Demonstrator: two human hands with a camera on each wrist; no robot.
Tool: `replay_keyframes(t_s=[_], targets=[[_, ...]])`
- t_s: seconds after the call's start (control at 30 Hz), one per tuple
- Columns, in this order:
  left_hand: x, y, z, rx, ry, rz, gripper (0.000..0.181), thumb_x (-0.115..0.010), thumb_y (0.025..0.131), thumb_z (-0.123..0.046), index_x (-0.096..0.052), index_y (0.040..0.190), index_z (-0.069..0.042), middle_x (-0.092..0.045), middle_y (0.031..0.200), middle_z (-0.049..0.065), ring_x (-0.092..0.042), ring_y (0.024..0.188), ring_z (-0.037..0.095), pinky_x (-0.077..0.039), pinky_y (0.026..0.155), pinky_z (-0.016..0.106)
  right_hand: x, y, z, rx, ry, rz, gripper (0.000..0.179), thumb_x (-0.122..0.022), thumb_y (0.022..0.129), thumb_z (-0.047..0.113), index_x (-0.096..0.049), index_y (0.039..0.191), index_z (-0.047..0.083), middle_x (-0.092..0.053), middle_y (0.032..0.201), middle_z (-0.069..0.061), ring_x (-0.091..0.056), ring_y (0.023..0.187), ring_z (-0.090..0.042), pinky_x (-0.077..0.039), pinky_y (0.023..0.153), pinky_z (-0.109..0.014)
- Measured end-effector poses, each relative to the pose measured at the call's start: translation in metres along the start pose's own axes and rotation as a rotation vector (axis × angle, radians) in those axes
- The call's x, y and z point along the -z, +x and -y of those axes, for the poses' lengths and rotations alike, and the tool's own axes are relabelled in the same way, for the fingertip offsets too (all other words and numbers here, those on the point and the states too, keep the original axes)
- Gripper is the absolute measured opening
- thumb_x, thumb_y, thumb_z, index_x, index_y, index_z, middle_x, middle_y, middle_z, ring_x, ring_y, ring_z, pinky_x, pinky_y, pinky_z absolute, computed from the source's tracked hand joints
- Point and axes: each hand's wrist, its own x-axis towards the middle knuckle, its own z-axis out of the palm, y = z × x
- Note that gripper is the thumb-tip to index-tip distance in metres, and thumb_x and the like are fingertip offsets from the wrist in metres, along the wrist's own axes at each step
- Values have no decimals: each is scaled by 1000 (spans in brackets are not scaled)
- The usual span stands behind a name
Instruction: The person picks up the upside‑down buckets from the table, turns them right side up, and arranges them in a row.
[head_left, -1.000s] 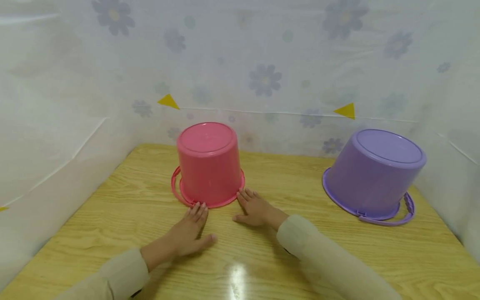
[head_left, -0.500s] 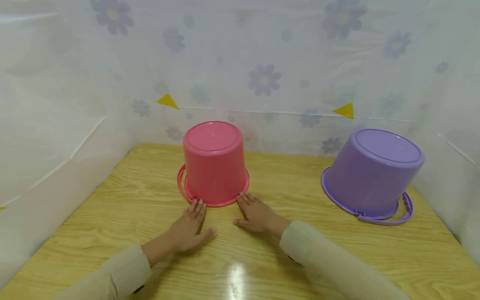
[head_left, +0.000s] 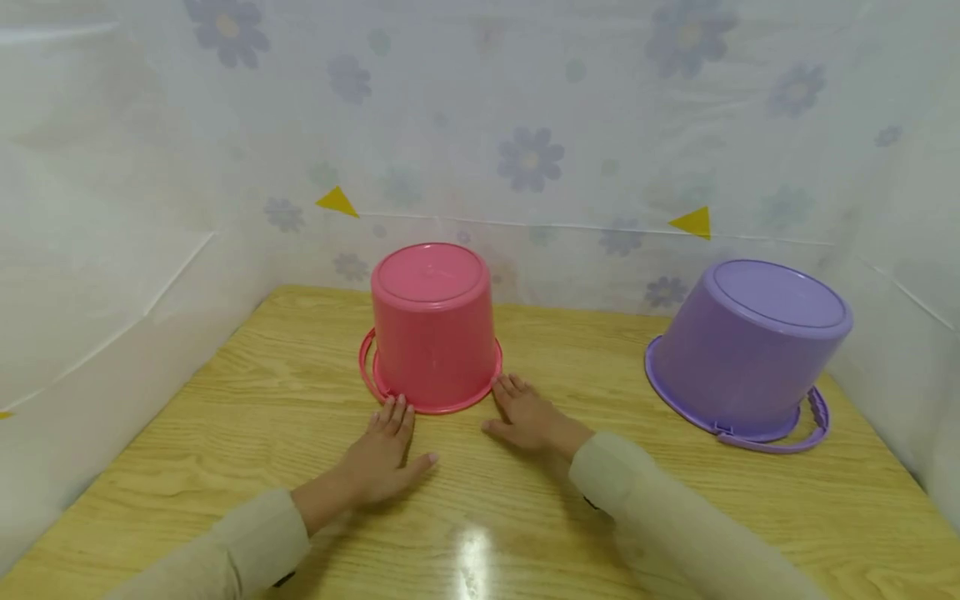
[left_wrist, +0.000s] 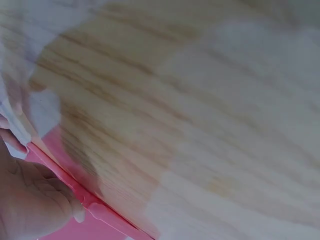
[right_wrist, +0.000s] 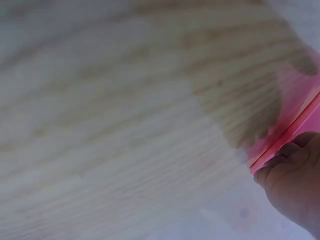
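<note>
Shifted slightly toward the purple bucket [head_left: 750,358], an upturned pink bucket [head_left: 432,350] stands well to its left, its placement apparently being adjusted. Just ahead of two straight-fingered hands gripping nothing, it meets the left hand [head_left: 373,465] farther from the purple bucket, the right hand [head_left: 529,422] nearer.

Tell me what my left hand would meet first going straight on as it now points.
Your left hand would meet the pink bucket; the fingertips seem to touch its rim, though contact is unclear.
</note>
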Motion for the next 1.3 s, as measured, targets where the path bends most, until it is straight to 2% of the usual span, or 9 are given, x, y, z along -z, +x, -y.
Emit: replay_keyframes(t_s=[0.33,0.73,0.9,1.3], targets=[[-1,3,-8,70,-24,-28,78,-38,97,-45,-17,140,16,-8,150,33,-2,141,43,-10,116,53,7,5,-1,-69,2,46,74,-42,97,43,-12,148,-1,-7,156,-18,-5,144,-34,-10,118,-47],[0,9,-2,126,-42,-24,78,-37,97,-43,-12,140,18,-3,149,34,0,141,44,-10,115,55,6,-3,-1,28,-14,57,74,-44,96,43,-16,147,-2,-8,155,-19,-5,144,-34,-10,118,-47],[3,10,2,120,-35,-11,78,-37,97,-43,-13,140,18,-3,149,34,1,141,44,-10,115,55,6,-9,0,51,-1,75,74,-45,95,42,-15,147,-1,-8,155,-19,-4,144,-34,-10,118,-47],[9,12,18,33,31,27,78,-38,97,-45,-18,141,15,-6,150,32,-3,141,43,-13,115,55,-1,-20,6,63,-4,48,72,-45,95,42,-20,145,-4,-12,154,-21,-10,144,-34,-14,118,-46]])
